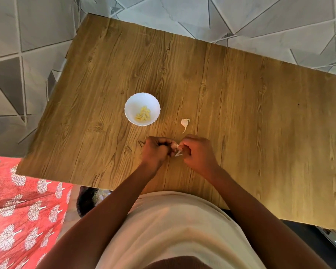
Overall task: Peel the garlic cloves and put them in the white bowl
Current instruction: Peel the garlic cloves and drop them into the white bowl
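Both hands, the left hand (156, 150) and right hand (197, 151), pinch one garlic clove (175, 146) between curled fingers above the wooden table (241, 113). Beyond them lies an unpeeled clove (185, 123), then the white bowl (133, 105) holding peeled cloves (143, 114).

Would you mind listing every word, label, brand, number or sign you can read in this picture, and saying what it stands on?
None: no readable text anywhere in the head view.
The white bowl is plain.
The wooden table shows only grain.
The red cloth carries a white tree pattern, no lettering.
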Action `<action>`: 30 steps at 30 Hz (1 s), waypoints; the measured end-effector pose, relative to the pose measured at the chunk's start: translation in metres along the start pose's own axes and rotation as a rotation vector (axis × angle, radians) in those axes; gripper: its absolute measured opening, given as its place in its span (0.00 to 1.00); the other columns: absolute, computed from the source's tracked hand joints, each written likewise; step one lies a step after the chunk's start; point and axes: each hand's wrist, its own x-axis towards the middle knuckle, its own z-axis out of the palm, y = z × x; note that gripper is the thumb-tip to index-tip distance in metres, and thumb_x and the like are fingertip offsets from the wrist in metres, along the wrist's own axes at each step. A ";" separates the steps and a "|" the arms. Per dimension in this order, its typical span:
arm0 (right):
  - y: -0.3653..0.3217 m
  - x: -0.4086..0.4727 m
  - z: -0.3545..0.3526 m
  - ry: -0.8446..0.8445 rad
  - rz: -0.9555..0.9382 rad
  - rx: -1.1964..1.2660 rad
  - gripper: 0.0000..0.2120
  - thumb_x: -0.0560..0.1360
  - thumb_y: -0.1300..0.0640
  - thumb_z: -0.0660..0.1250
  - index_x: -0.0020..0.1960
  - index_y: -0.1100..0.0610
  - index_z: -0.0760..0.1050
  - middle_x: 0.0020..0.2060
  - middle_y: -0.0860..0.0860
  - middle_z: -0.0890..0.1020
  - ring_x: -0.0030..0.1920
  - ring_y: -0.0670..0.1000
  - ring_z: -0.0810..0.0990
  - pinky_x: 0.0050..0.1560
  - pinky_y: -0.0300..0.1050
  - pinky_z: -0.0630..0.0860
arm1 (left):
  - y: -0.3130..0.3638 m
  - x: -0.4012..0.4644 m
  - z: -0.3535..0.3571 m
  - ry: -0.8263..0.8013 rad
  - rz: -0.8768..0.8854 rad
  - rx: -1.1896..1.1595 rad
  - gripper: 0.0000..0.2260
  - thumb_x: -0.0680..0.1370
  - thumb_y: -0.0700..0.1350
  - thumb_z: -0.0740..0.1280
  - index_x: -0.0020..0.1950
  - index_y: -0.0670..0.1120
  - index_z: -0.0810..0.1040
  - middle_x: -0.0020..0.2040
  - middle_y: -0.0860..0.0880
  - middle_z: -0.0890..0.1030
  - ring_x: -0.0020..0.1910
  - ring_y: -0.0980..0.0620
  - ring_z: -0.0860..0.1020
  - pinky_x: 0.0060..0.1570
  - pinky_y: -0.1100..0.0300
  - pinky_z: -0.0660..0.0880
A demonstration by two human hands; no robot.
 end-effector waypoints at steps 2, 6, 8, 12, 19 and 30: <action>0.005 0.001 -0.004 -0.004 -0.231 -0.224 0.06 0.65 0.67 0.68 0.41 0.61 0.80 0.36 0.54 0.80 0.32 0.52 0.77 0.30 0.42 0.72 | 0.002 0.001 0.003 -0.002 -0.070 -0.044 0.10 0.76 0.29 0.68 0.44 0.40 0.88 0.37 0.40 0.85 0.33 0.50 0.79 0.36 0.57 0.76; 0.015 -0.002 -0.011 0.016 -0.150 -0.109 0.05 0.66 0.66 0.66 0.40 0.60 0.79 0.36 0.53 0.81 0.34 0.53 0.78 0.31 0.45 0.75 | 0.008 -0.008 0.018 0.030 0.004 -0.107 0.08 0.76 0.28 0.69 0.45 0.37 0.87 0.38 0.40 0.85 0.33 0.52 0.80 0.37 0.60 0.77; 0.010 -0.001 -0.015 0.003 0.255 0.323 0.09 0.71 0.68 0.68 0.35 0.57 0.79 0.30 0.49 0.80 0.32 0.48 0.77 0.33 0.45 0.73 | 0.006 -0.015 0.024 0.062 0.207 0.007 0.08 0.76 0.29 0.71 0.46 0.40 0.88 0.38 0.45 0.86 0.34 0.54 0.82 0.37 0.62 0.78; -0.001 0.001 -0.028 -0.201 1.078 0.981 0.14 0.80 0.69 0.61 0.39 0.62 0.77 0.26 0.51 0.72 0.24 0.46 0.65 0.27 0.40 0.61 | -0.005 -0.017 0.032 0.134 0.524 0.212 0.09 0.76 0.28 0.71 0.46 0.41 0.87 0.41 0.50 0.86 0.38 0.53 0.83 0.40 0.58 0.81; 0.024 -0.013 -0.026 -0.142 0.329 0.418 0.08 0.75 0.68 0.68 0.41 0.60 0.82 0.33 0.49 0.81 0.32 0.43 0.76 0.34 0.38 0.71 | -0.010 -0.024 0.050 0.211 0.164 -0.027 0.11 0.74 0.26 0.68 0.41 0.38 0.87 0.32 0.47 0.83 0.31 0.54 0.77 0.34 0.62 0.74; 0.011 -0.004 -0.020 -0.129 0.730 0.944 0.17 0.78 0.72 0.63 0.34 0.60 0.78 0.25 0.50 0.74 0.28 0.46 0.68 0.28 0.39 0.63 | 0.001 -0.030 0.046 0.228 0.239 -0.107 0.09 0.78 0.27 0.68 0.44 0.36 0.85 0.36 0.40 0.84 0.34 0.49 0.78 0.36 0.60 0.75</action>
